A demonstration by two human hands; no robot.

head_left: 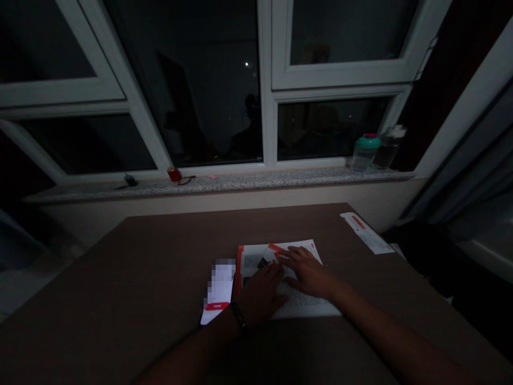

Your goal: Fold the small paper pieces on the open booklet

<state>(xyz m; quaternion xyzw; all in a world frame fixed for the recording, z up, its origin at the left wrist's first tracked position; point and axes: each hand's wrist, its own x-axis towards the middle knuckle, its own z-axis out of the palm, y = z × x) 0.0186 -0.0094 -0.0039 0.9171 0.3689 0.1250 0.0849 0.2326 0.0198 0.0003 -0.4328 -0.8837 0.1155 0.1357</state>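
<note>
White-and-red printed booklet (298, 254) lies under both hands; left hand (260, 294) rests flat and open, holding nothing; right hand (308, 272) lies spread on the page, also not gripping; lit white smartphone (218, 291) sits just beside the left hand on the brown wood-grain surface (120, 278).

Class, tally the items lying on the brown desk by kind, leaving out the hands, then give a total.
Printed booklets: 1
Paper slips: 1
Smartphones: 1
Total: 3
</note>
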